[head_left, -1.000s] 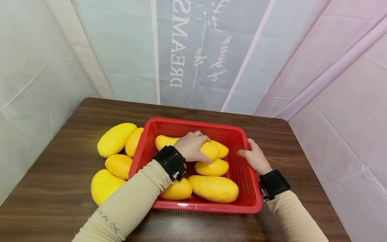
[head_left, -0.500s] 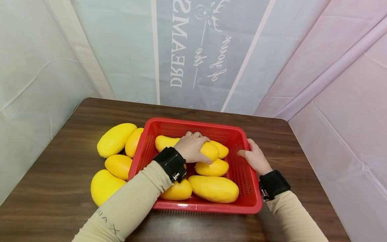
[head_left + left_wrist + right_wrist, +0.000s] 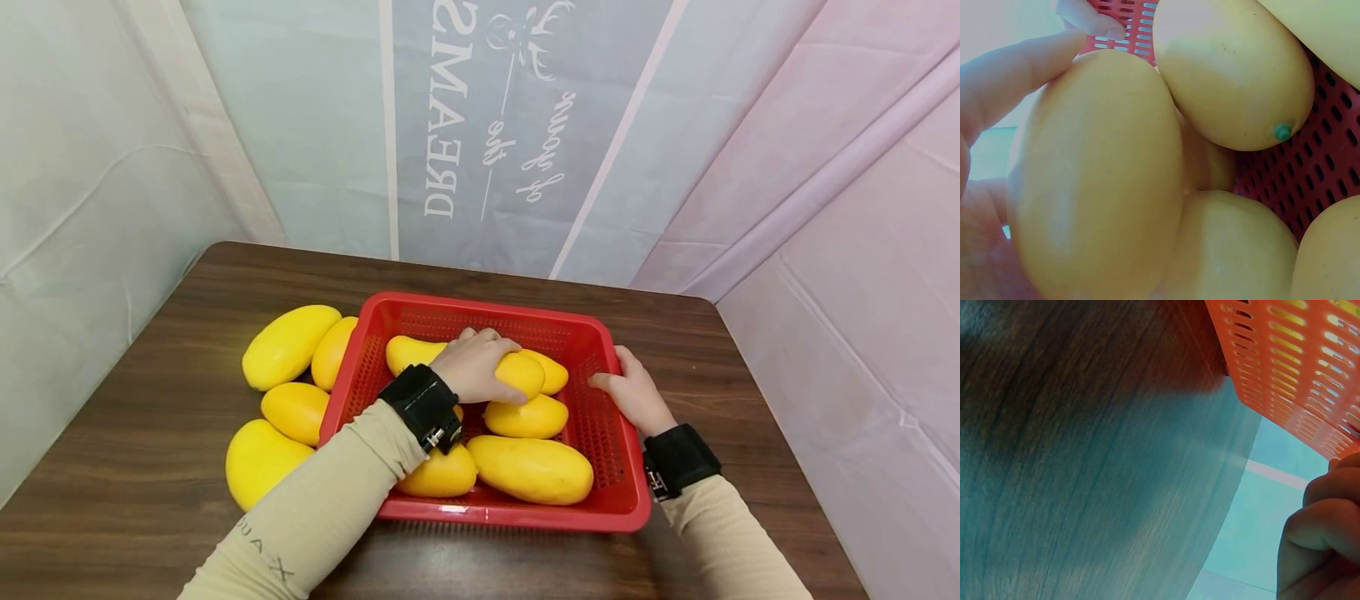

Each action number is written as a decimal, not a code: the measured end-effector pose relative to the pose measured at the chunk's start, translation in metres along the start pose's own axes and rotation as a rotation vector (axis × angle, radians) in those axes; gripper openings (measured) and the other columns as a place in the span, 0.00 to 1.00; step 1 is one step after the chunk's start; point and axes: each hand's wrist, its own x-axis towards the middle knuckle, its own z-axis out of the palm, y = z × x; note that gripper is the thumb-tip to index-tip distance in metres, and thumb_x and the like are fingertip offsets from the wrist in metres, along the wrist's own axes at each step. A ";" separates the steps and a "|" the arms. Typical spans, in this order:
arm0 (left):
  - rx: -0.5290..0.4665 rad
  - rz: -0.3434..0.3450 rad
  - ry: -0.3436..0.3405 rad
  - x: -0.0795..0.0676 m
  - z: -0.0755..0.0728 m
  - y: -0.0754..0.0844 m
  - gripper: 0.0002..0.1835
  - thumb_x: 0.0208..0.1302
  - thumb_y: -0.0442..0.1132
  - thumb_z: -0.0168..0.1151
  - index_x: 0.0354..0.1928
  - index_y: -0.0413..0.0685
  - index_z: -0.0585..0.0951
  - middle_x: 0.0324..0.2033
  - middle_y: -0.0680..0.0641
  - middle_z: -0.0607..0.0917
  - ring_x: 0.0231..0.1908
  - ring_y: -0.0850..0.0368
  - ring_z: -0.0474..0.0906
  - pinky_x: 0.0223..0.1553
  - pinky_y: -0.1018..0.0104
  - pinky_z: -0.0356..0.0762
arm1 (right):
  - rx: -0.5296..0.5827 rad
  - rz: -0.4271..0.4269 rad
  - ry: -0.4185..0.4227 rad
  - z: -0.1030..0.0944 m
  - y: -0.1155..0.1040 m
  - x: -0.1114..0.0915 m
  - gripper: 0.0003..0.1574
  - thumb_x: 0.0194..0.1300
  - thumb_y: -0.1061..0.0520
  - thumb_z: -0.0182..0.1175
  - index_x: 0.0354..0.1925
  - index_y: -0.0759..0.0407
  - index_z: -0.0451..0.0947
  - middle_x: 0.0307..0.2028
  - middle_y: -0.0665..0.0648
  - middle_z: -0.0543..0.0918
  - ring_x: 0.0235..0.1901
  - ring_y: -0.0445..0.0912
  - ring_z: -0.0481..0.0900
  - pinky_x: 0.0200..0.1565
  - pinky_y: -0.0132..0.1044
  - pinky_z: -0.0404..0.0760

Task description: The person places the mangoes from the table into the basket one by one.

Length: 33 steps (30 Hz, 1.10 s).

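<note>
A red perforated basket (image 3: pixel 495 517) holds several yellow mangoes. Inside it, my left hand (image 3: pixel 474 367) grips a mango (image 3: pixel 521 374) from above, thumb on the near side and fingers over the far side. The left wrist view shows this mango (image 3: pixel 1097 181) large, with a finger (image 3: pixel 1029 72) along it and other mangoes close beside it. On the basket's right side, my right hand (image 3: pixel 636 390) grips the rim, thumb inside the wall and fingers outside. In the right wrist view, curled fingers (image 3: pixel 1329 525) meet the basket's outer wall (image 3: pixel 1297 369).
Left of the basket, several more mangoes lie on the dark wood table (image 3: pixel 135 467), among them a large one (image 3: pixel 291 346) at the back and another (image 3: pixel 262 462) partly behind the left sleeve. A printed curtain (image 3: pixel 480 167) hangs behind the table.
</note>
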 end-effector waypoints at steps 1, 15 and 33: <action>-0.002 -0.002 0.003 0.000 0.000 0.000 0.43 0.51 0.62 0.69 0.70 0.54 0.77 0.61 0.44 0.77 0.52 0.45 0.68 0.54 0.54 0.71 | 0.000 0.000 0.000 0.000 0.000 0.000 0.34 0.68 0.57 0.55 0.67 0.68 0.58 0.56 0.76 0.76 0.41 0.57 0.88 0.38 0.52 0.88; -0.005 0.006 0.012 -0.001 -0.004 0.002 0.43 0.52 0.65 0.66 0.70 0.52 0.77 0.62 0.43 0.77 0.51 0.46 0.69 0.52 0.55 0.72 | 0.011 -0.002 0.002 -0.001 -0.004 -0.002 0.33 0.68 0.58 0.55 0.66 0.68 0.58 0.56 0.76 0.76 0.41 0.58 0.88 0.38 0.52 0.88; 0.038 -0.022 0.159 -0.005 -0.014 0.005 0.41 0.57 0.67 0.60 0.69 0.52 0.77 0.60 0.44 0.78 0.50 0.44 0.68 0.52 0.52 0.70 | 0.004 -0.005 0.001 0.000 -0.006 -0.001 0.32 0.68 0.58 0.55 0.65 0.69 0.60 0.54 0.76 0.77 0.40 0.58 0.88 0.38 0.51 0.88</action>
